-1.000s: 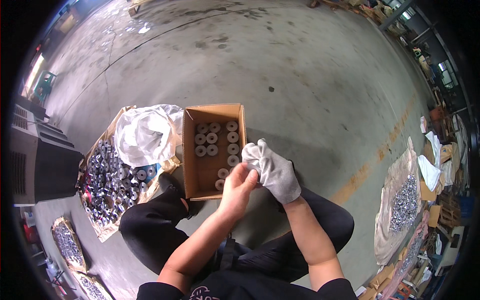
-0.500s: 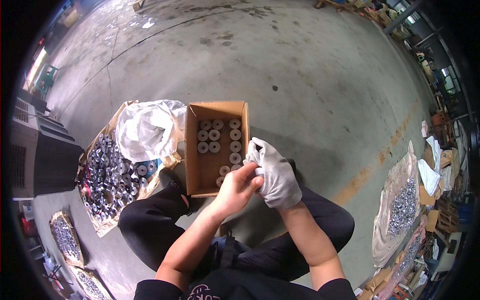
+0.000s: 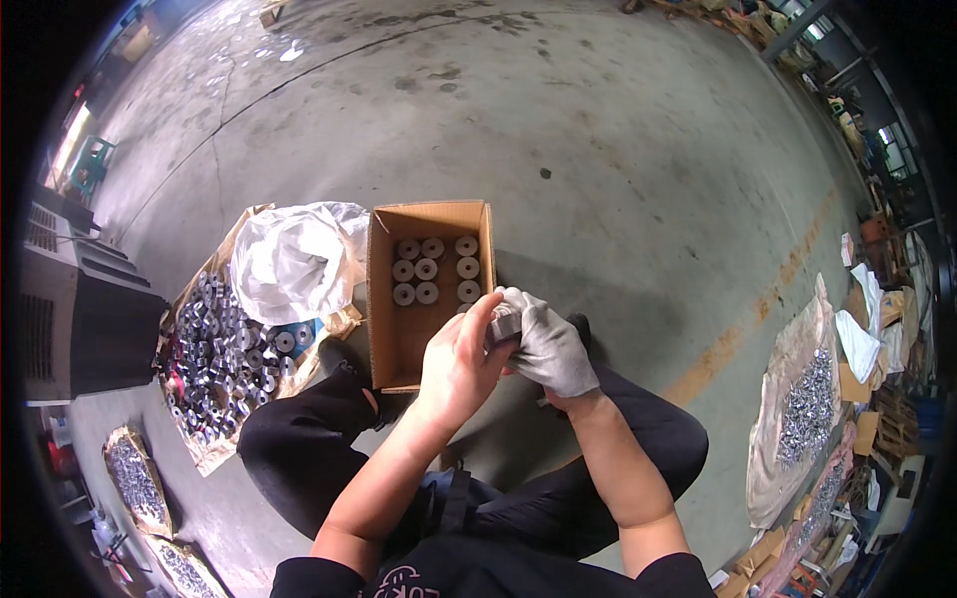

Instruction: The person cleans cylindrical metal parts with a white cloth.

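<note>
Holding grey part [image 3: 503, 330] near cardboard box [image 3: 382, 319]; round parts [image 3: 427, 269] inside.

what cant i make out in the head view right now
In the head view:
Dark piece: mostly hidden by the left hand and grey glove
Right hand: fingers hidden inside the glove
Cardboard box: near right corner behind the left hand
Shiny bits at far right: too small to identify

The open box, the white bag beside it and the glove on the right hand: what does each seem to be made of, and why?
Open box: matt cardboard, judging by its plain brown look. White bag: probably thin plastic, slightly shiny and see-through, crumpled. Glove: likely knitted or woven cloth, dull grey, softly creased.
</note>
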`<action>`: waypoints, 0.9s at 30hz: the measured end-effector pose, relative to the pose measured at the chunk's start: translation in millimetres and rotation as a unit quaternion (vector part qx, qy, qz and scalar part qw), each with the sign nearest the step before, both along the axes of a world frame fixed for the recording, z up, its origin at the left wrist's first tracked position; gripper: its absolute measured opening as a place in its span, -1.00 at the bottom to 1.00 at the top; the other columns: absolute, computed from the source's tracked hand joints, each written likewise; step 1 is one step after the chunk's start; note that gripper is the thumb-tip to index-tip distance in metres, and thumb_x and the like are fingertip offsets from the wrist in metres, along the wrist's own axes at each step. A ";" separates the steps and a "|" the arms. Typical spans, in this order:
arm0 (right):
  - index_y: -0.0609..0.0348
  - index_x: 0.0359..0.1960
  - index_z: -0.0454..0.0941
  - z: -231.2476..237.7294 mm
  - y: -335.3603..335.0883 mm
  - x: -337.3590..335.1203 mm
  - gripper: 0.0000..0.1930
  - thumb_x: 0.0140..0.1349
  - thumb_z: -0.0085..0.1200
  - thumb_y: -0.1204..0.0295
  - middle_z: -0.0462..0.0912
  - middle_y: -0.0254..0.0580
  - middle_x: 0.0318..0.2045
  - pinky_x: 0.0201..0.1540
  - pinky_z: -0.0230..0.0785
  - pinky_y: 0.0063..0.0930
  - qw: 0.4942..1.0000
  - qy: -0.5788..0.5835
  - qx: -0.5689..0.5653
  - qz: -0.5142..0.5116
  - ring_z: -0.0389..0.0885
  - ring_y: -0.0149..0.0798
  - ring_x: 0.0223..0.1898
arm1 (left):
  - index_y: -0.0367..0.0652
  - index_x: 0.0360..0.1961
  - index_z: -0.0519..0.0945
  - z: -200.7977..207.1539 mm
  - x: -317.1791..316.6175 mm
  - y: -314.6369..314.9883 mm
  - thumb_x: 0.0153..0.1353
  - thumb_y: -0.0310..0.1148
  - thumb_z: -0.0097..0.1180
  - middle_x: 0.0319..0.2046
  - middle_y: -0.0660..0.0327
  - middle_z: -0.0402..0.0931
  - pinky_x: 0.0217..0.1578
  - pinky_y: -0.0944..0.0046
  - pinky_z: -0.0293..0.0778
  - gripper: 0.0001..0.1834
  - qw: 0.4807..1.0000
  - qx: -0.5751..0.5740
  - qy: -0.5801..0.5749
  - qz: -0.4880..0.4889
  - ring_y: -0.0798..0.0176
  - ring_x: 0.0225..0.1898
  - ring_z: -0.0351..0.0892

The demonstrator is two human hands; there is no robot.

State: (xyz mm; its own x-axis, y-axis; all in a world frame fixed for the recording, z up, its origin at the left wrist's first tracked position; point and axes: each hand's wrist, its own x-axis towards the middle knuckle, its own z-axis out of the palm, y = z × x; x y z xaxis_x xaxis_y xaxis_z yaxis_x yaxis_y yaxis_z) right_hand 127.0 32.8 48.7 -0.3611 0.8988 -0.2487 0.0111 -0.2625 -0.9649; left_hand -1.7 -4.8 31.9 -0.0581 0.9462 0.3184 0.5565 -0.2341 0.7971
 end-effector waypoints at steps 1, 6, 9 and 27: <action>0.26 -0.29 0.43 -7.7 2.7 1.6 -0.77 -0.03 0.05 0.49 0.50 -0.05 -0.32 -0.20 0.37 -0.30 1.000 -0.001 0.001 -0.001 0.49 -0.09 -0.28 | -0.28 0.03 0.38 1.9 1.7 0.2 -0.14 -0.57 0.21 -0.41 0.03 0.50 -0.34 0.17 0.46 -0.41 1.000 0.001 -0.001 -0.001 0.00 -0.39 0.51; 0.17 -0.34 0.47 -29.1 2.0 1.6 -0.76 -0.12 0.04 0.42 0.52 -0.06 -0.35 -0.27 0.34 -0.25 0.780 -0.405 0.437 0.190 0.51 -0.03 -0.29 | -0.44 0.10 0.31 -0.4 14.0 -3.4 -0.21 -0.72 -0.01 -0.31 -0.08 0.52 -0.30 0.16 0.47 -0.32 0.996 0.069 0.050 -0.012 0.00 -0.37 0.52; 0.14 -0.35 0.47 -33.3 1.1 5.5 -0.75 -0.14 0.06 0.40 0.53 -0.12 -0.42 -0.34 0.32 -0.27 0.749 -0.444 0.462 0.168 0.52 -0.05 -0.38 | -0.43 0.10 0.32 -4.3 14.2 -6.5 -0.22 -0.72 0.02 -0.32 -0.06 0.52 -0.29 0.18 0.47 -0.31 0.999 0.042 0.027 -0.010 0.02 -0.35 0.53; 0.22 -0.12 0.41 -53.1 7.5 6.4 -0.80 0.28 -0.13 0.44 0.55 -0.32 -0.31 -0.15 0.37 -0.62 0.991 0.120 -0.013 -0.054 0.50 -0.47 -0.25 | -0.29 -0.17 0.52 -21.6 6.8 4.6 0.15 -0.44 0.19 -0.26 0.20 0.58 -0.20 0.37 0.48 -0.76 0.790 -0.206 -0.577 0.018 0.38 -0.28 0.56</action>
State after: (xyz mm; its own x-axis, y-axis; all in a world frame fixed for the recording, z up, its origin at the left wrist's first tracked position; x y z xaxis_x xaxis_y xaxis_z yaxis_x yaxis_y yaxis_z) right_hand 133.4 40.3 -4.4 -0.3141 0.9299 -0.1914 -0.2471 -0.2748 -0.9292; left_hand 5.1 -0.2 10.4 -0.1145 0.9467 -0.3012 -0.5962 0.1770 0.7831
